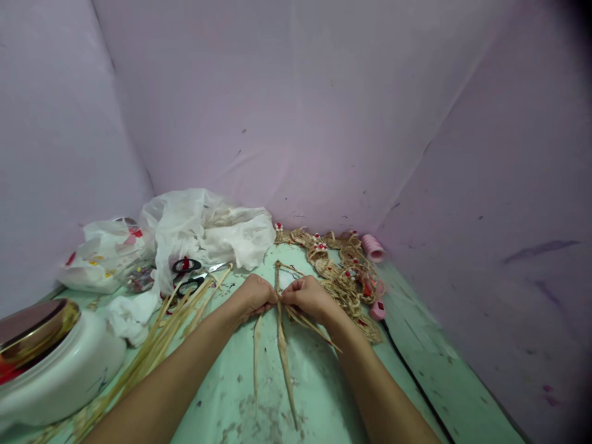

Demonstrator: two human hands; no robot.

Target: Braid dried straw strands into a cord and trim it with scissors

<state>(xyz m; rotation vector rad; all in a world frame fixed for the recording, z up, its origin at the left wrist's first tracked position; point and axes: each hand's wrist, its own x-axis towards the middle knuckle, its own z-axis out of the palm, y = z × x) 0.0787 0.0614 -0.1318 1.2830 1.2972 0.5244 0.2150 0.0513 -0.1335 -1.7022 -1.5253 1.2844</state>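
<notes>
Dried plant-fibre strips (pixel 283 351) run down toward me from between my two hands, with one loose end out to the left and others to the right. My left hand (pixel 257 295) is closed on them, fingers pinched. Close against it, my right hand (pixel 308 297) pinches the same strips. Above the hands a narrow braided part (pixel 278 274) stretches away from me, with a thin cord leading off to its right. How the strips cross under the fingertips is hidden.
Scissors (pixel 187 274) and long pale strips (pixel 161 333) lie left, by white plastic bags (pixel 203 228) and a white container (pixel 69 364). Braided pieces with red and white beads (pixel 324 253), a pink thread spool (pixel 372 248) and a pink corded tool (pixel 377 310) lie right.
</notes>
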